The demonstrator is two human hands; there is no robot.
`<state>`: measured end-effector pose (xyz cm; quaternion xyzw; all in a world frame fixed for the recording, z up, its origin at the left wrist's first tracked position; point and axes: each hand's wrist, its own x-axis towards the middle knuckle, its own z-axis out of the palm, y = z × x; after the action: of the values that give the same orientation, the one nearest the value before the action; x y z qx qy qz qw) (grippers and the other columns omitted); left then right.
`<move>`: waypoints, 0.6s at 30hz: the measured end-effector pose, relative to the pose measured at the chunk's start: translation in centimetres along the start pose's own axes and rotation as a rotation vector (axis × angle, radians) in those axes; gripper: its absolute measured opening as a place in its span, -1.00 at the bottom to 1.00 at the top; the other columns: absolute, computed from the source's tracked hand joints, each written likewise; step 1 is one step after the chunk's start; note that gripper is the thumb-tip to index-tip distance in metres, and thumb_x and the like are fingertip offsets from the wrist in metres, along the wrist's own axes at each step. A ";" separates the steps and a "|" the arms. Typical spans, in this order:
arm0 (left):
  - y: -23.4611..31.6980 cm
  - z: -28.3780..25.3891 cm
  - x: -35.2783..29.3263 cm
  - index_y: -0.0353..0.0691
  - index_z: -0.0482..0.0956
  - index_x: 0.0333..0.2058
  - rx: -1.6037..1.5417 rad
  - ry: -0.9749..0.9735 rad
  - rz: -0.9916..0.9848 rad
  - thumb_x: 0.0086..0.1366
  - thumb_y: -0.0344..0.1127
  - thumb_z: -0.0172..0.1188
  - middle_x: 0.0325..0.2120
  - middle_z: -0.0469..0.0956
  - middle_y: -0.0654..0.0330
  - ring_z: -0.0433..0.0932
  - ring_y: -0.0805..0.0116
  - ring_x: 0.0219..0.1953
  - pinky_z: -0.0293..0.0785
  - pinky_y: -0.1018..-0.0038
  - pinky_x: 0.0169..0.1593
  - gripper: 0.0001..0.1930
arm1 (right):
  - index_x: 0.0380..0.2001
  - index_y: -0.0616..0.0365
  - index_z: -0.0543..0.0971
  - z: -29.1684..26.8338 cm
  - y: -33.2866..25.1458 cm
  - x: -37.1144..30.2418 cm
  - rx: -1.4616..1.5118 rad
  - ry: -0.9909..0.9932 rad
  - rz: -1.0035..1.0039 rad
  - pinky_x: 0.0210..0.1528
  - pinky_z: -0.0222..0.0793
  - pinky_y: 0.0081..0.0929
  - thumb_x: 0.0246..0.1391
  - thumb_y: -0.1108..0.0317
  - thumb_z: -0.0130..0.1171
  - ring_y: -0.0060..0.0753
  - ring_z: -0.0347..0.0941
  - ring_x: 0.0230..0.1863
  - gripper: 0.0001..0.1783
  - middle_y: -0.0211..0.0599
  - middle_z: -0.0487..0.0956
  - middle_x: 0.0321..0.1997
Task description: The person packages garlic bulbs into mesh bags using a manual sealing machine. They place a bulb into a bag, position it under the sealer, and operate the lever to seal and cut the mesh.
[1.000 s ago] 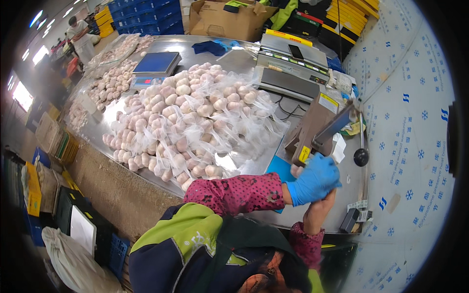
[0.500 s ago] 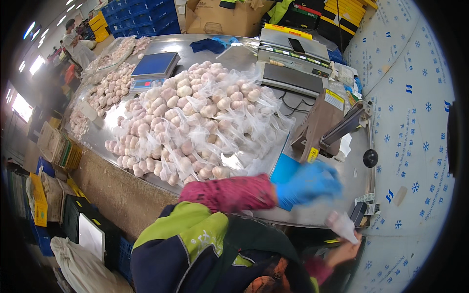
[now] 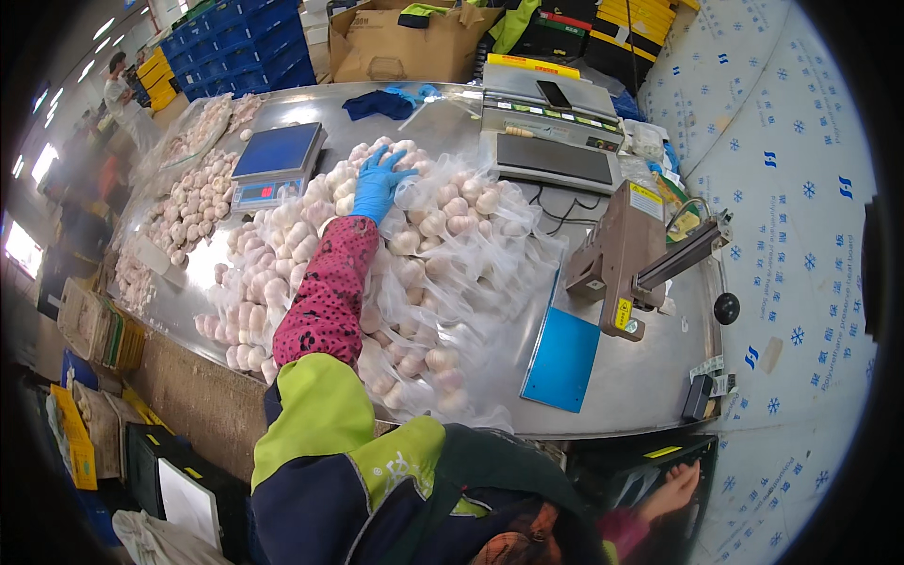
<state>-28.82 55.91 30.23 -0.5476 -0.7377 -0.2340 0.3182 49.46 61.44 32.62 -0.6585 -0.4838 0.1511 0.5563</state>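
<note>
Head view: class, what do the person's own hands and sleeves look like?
The left hand wears a blue glove; the right hand is bare. The left sleeve is magenta with dark spots, lime green higher up. The right sleeve also shows magenta.

On the wall (image 3: 753, 235) stands blue writing in two scripts, with snowflake signs. The scale (image 3: 276, 158) shows red digits, the machine (image 3: 614, 245) carries yellow labels (too small for reading), and the vest (image 3: 325, 405) bears pale letters.
</note>
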 end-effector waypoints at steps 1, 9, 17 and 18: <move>-0.8 0.7 0.3 0.11 0.68 -0.18 -0.115 -0.046 -0.022 0.13 -0.42 0.12 -0.03 0.54 0.18 0.41 0.19 0.09 0.25 0.28 0.19 -0.68 | 0.04 0.22 0.50 1.1 -1.7 -0.5 0.028 -0.038 0.031 -0.29 0.35 -0.59 0.34 0.21 -0.08 -0.58 0.37 -0.36 -0.62 -0.40 0.48 -0.37; 4.8 -8.9 4.5 -0.23 0.57 -0.44 -1.638 0.318 -0.818 0.32 -0.29 -0.06 -0.44 0.57 0.19 0.49 0.35 -0.34 0.44 0.36 -0.05 -0.74 | -0.15 0.36 0.54 8.9 -10.5 -6.6 0.274 -0.472 -0.066 -0.36 0.37 -0.63 0.25 0.39 -0.04 -0.63 0.40 -0.48 -0.73 -0.35 0.52 -0.47; 24.0 -16.8 4.6 -0.16 0.38 -0.60 -1.912 -0.103 -0.659 0.27 -0.34 -0.06 -0.62 0.38 0.34 0.36 0.52 -0.55 0.47 0.49 -0.26 -0.76 | 0.08 0.36 0.41 17.3 -20.6 -10.1 0.611 -1.234 -0.456 0.02 0.35 -0.41 0.24 0.26 0.04 -0.23 0.49 -0.04 -0.55 -0.04 0.58 -0.09; 26.6 -16.8 4.4 -0.16 0.39 -0.61 -1.849 -0.187 -0.675 0.26 -0.35 -0.05 -0.62 0.39 0.35 0.35 0.56 -0.56 0.44 0.57 -0.32 -0.76 | 0.07 0.35 0.41 17.4 -21.0 -10.4 0.631 -1.235 -0.383 0.01 0.35 -0.43 0.21 0.26 0.08 -0.27 0.49 -0.06 -0.55 -0.06 0.58 -0.10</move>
<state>-0.69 54.88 44.95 -0.3578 -0.4040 -0.7523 -0.3780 21.68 61.46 41.69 -0.1643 -0.7505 0.5282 0.3615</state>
